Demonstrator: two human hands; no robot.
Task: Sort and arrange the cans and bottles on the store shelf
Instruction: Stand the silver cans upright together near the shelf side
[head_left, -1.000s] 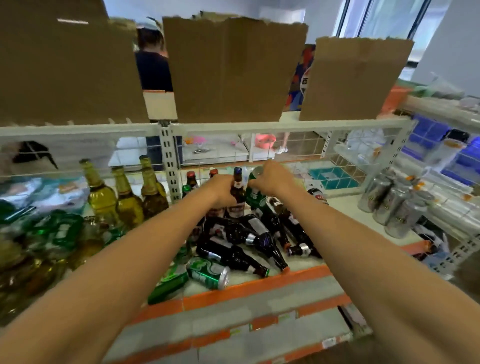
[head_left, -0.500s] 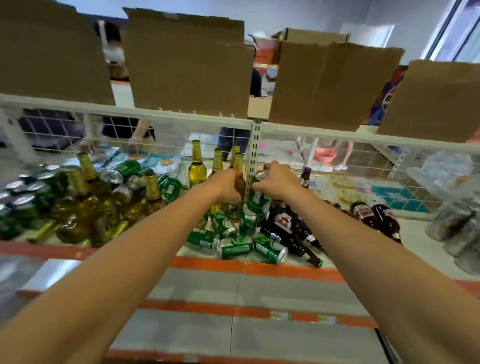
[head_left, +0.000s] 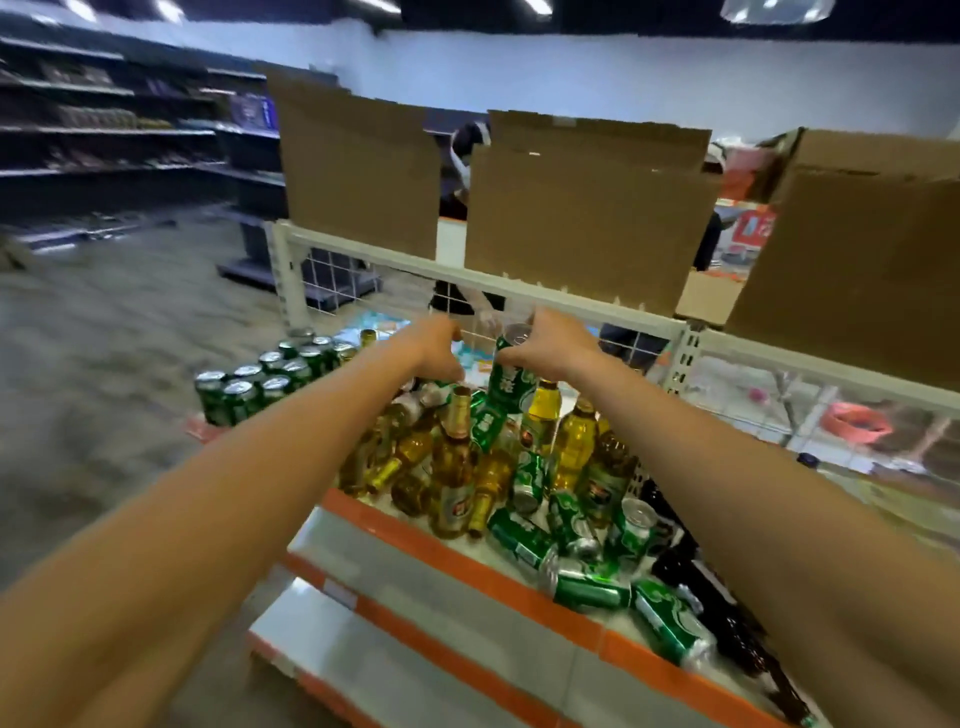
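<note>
My right hand (head_left: 553, 343) grips a green can (head_left: 511, 382) from above and holds it upright over the pile. My left hand (head_left: 434, 348) hangs beside it with fingers curled, just above a gold-foiled amber bottle (head_left: 457, 431); whether it holds anything is hidden. Below lie a heap of amber bottles (head_left: 410, 457), loose green cans (head_left: 576, 551) on their sides, and dark bottles (head_left: 727, 618) to the right. A block of upright green cans (head_left: 260, 382) stands at the shelf's left end.
The shelf's orange front edge (head_left: 462, 558) runs diagonally below my arms. Cardboard boxes (head_left: 587, 208) stand on the upper shelf above a wire mesh back (head_left: 337, 280). A person (head_left: 467, 156) is behind the shelf. Open aisle floor lies to the left.
My view has swung left along the shelf. My right hand has carried the green can leftward from the dark bottles, over the amber bottles. My left hand moved along beside it.
</note>
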